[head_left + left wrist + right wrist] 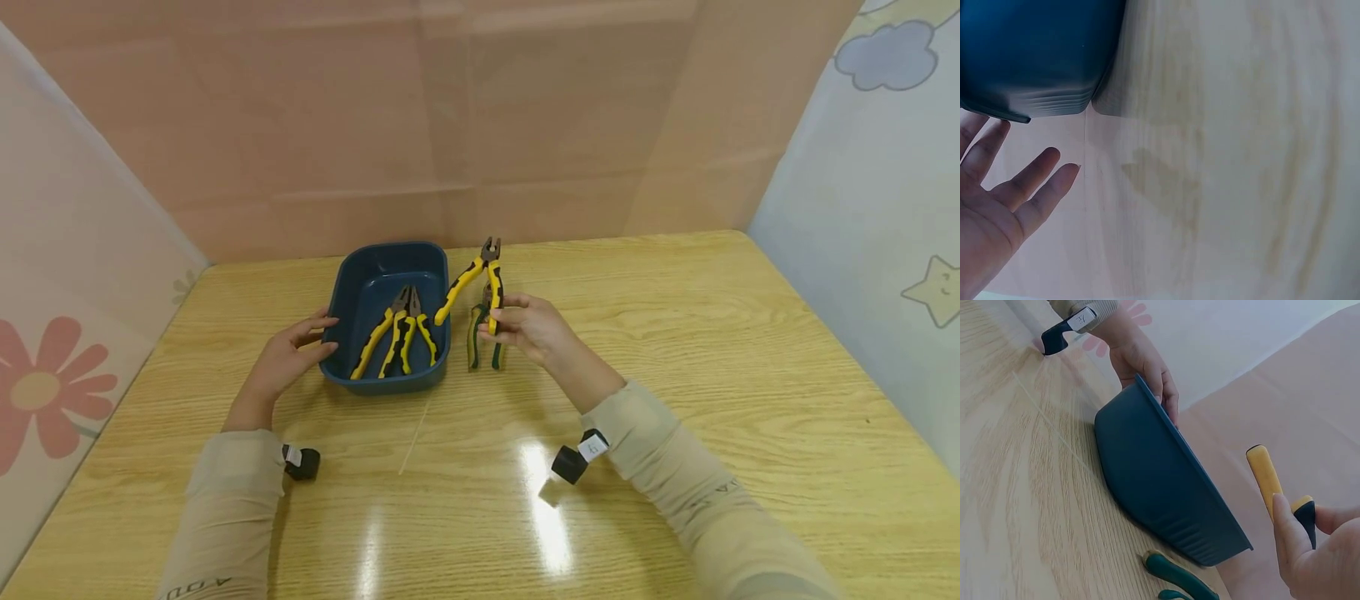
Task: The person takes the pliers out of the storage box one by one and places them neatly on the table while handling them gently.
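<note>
My right hand pinches one handle of the yellow-and-black combination pliers, which are raised beside the basin with their jaws pointing away and the handles spread. At its left rim, a dark blue basin is touched by my left hand, whose extended fingers show in the left wrist view. Two more yellow-and-black pliers lie in the basin, one with slimmer jaws. Below the raised pair, green-handled pliers rest on the table, partly hidden by the raised pliers and right hand.
The wood-grain table carries a thin pale strip in front of the basin. A pinkish-brown sheet hangs behind the table. Printed wall panels stand along both sides.
</note>
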Available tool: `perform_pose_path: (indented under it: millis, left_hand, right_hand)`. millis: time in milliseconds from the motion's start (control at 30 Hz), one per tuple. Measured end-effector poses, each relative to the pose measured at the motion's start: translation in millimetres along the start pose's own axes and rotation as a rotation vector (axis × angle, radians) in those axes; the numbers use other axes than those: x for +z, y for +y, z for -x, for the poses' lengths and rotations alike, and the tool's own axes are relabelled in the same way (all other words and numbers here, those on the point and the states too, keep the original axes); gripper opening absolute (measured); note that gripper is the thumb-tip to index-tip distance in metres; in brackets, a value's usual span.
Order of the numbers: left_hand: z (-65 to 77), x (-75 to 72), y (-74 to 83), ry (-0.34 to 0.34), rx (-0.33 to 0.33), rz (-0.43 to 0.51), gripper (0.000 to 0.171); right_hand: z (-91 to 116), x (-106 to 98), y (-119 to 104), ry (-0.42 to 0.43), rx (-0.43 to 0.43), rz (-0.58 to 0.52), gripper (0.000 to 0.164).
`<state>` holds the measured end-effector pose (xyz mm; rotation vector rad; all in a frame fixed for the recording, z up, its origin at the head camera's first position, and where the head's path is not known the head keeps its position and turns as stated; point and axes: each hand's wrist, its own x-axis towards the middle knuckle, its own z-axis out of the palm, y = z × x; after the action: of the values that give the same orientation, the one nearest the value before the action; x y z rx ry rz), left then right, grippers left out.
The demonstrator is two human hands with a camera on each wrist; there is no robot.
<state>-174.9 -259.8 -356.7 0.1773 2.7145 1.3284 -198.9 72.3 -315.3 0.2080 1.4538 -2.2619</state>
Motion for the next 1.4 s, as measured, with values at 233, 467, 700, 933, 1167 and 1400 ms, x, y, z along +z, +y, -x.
perform_pose_path:
  millis: [233,467,700,933,1167,1400]
  left_hand:
    - [0.8,-0.6,-1.1,0.009,0.02,0.004,0.052]
    - [1.8,-1.5,0.6,-0.008,0.019,0.016,0.053]
    - [1.8,-1.2,1.3,-0.006,0.013,0.019,0.052]
    - [1.8,-0.5,1.1,0.001,0.01,0.02,0.051]
    - [2.4,-1.0,2.9,-0.009,0.005,0.033,0.053]
    - [2.3,-1.2,2.8,-0.01,0.004,0.032,0.053]
  right_hand:
    - [2.9,-8.4,-2.3,-0.003,-0.007,0.008,0.047]
    - [6.2,-19.1,-1.8,-0.009,0.014,-0.031,0.053]
    - [7.6,-32.9,-0.1,0.017,0.015,-0.01,0.056]
    - [7.7,-43.5,4.3,0.023,0.009,0.002,0.051]
    - [10.9,-52.2,4.8,0.042,0.012,0.01,0.052]
    - [13.4,-61.8,7.2,0.052,0.011,0.05,0.05]
